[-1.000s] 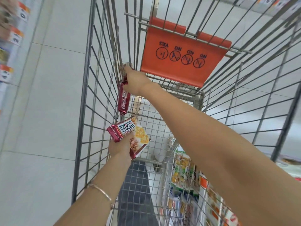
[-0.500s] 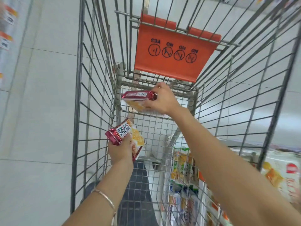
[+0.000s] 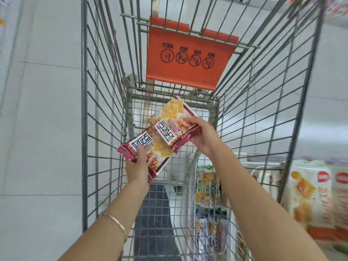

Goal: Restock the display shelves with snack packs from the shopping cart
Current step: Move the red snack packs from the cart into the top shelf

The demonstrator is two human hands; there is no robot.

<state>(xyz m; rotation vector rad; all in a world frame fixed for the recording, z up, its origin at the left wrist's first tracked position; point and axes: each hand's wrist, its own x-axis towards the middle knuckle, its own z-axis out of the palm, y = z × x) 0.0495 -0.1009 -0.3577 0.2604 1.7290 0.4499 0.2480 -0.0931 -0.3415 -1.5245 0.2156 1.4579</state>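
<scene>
Head view: wire cart (image 3: 98,113) bare; both hands gripping snack packs (image 3: 175,127).

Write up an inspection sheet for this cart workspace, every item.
Surface: grey wire shopping cart with a see-through mesh floor; orange plastic seat flap with printed symbols at the far end.
Job's things: two red-and-white foil snack packs, lower pack and upper pack, overlapping in view inside the cart.
Clutter: nothing seen.
Hands: left hand grips the lower pack, thumb on its front; right hand grips the upper pack by one end; thin gold bangle on the left wrist.
Cables: nothing seen.
Surroundings: pale tiled floor on the left; shelf of orange-and-white snack bags, blurred, on the right.
</scene>
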